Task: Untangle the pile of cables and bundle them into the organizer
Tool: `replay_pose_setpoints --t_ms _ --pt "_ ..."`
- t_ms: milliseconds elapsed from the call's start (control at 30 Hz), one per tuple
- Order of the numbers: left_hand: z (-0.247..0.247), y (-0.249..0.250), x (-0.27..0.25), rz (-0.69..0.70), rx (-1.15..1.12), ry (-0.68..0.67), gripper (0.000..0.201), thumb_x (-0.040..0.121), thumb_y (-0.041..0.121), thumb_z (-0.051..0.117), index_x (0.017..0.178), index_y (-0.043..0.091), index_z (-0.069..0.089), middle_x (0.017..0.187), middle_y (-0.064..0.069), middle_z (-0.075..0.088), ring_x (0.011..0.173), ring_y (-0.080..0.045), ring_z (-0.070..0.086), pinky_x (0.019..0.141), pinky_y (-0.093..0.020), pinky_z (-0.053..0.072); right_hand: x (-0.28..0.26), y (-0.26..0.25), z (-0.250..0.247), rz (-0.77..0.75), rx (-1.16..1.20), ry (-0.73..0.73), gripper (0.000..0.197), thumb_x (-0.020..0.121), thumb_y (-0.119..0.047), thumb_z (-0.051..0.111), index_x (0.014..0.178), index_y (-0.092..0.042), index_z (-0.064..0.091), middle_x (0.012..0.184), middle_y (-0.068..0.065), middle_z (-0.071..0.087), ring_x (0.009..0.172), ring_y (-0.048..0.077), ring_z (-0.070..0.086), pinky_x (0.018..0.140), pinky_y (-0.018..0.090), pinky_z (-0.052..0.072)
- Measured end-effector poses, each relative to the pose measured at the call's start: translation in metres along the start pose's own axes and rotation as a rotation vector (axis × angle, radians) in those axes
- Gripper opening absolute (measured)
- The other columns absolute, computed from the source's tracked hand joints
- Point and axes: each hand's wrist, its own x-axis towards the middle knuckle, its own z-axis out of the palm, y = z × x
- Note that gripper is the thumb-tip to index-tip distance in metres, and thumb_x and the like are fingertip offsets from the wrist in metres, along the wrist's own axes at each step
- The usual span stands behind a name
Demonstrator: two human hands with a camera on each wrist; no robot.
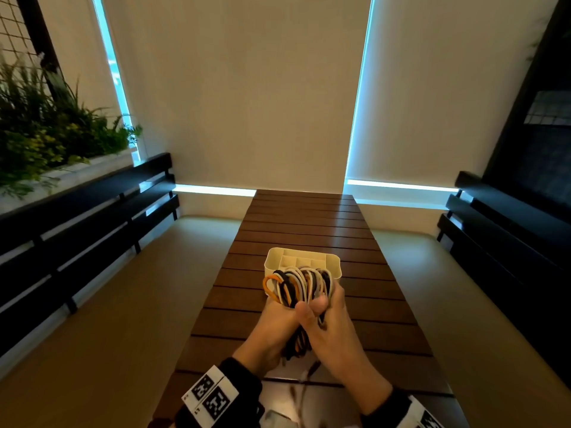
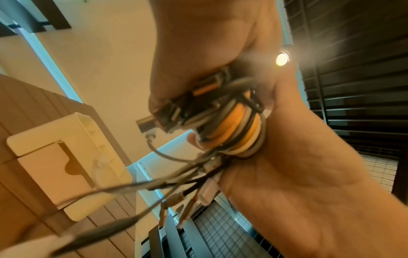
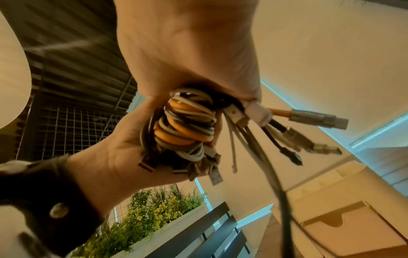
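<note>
A looped bundle of cables (image 1: 299,285), orange, black and white, is held upright over the wooden table. My left hand (image 1: 276,318) and right hand (image 1: 333,316) both grip its lower part, thumbs meeting in front. The loops fan out above my fists, right in front of the white organizer (image 1: 278,253). In the left wrist view the bundle (image 2: 234,125) is squeezed between both palms, and loose plug ends (image 2: 205,190) hang out. The right wrist view shows the coil (image 3: 183,125) in my fists and several connectors (image 3: 320,120) sticking out sideways. The organizer's compartments look bare.
The slatted wooden table (image 1: 306,223) runs away from me, with beige bench seats (image 1: 108,304) on both sides. Black slatted backrests (image 1: 77,217) line the benches. A planter with green plants (image 1: 46,128) stands at the far left.
</note>
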Motion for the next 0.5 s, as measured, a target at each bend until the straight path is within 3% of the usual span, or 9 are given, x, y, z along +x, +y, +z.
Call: replay_pose_setpoints --t_ms 100,200,267,300,367,433,500 --pt "0.002 -0.004 0.003 -0.031 0.081 0.054 0.069 0.058 0.017 0.088 0.119 0.005 0.057 0.111 -0.011 0.068 0.103 -0.019 0.066 0.081 -0.028 0.055 -0.003 0.003 -0.002 0.009 0.087 -0.056 0.130 0.040 -0.093 0.052 0.141 -0.020 0.016 0.130 -0.005 0.047 0.119 0.009 0.049 0.091 0.018 0.047" --pt "0.005 -0.014 0.003 0.014 0.138 0.141 0.103 0.039 0.049 0.091 0.125 0.007 0.053 0.118 -0.006 0.066 0.111 -0.014 0.062 0.091 -0.027 0.051 -0.005 0.007 -0.002 0.001 0.086 -0.094 0.137 0.038 -0.090 0.059 0.143 -0.015 0.014 0.133 -0.001 0.046 0.124 0.012 0.047 0.095 0.017 0.046" --pt "0.003 -0.013 0.003 0.027 0.187 0.138 0.100 0.040 0.053 0.089 0.125 0.011 0.054 0.118 -0.003 0.067 0.112 -0.011 0.062 0.090 -0.023 0.050 -0.007 0.007 -0.004 0.003 0.045 -0.113 0.141 0.038 -0.090 0.059 0.146 -0.016 0.008 0.141 0.001 0.040 0.131 0.014 0.039 0.103 0.022 0.042" --pt "0.002 -0.010 0.002 0.024 0.192 0.118 0.093 0.044 0.047 0.089 0.124 0.012 0.055 0.116 -0.003 0.067 0.111 -0.012 0.063 0.087 -0.021 0.051 -0.009 0.005 -0.003 0.002 0.019 -0.129 0.144 0.037 -0.090 0.059 0.148 -0.019 0.000 0.147 0.002 0.032 0.137 0.016 0.032 0.109 0.030 0.037" --pt "0.000 -0.005 0.000 -0.013 0.110 0.071 0.079 0.054 0.030 0.087 0.124 0.010 0.056 0.116 -0.007 0.067 0.109 -0.020 0.064 0.082 -0.025 0.054 -0.012 0.001 -0.005 -0.002 -0.025 -0.192 0.149 0.033 -0.092 0.056 0.146 -0.028 -0.018 0.158 -0.001 0.002 0.145 0.020 -0.001 0.118 0.037 0.012" --pt "0.000 -0.004 -0.002 -0.035 0.017 0.042 0.071 0.060 0.016 0.084 0.125 0.008 0.055 0.118 -0.011 0.066 0.110 -0.025 0.063 0.082 -0.031 0.055 -0.013 -0.006 -0.008 -0.022 -0.065 -0.261 0.153 0.027 -0.096 0.049 0.140 -0.031 -0.030 0.153 -0.009 -0.024 0.137 0.012 -0.029 0.112 0.028 -0.008" --pt "0.001 -0.002 -0.004 -0.041 -0.037 0.040 0.065 0.065 0.007 0.080 0.125 0.007 0.055 0.118 -0.012 0.066 0.111 -0.027 0.063 0.083 -0.033 0.055 -0.007 -0.010 -0.010 -0.082 -0.086 -0.296 0.153 0.027 -0.100 0.040 0.138 -0.025 -0.035 0.144 -0.018 -0.037 0.131 0.009 -0.041 0.108 0.027 -0.020"
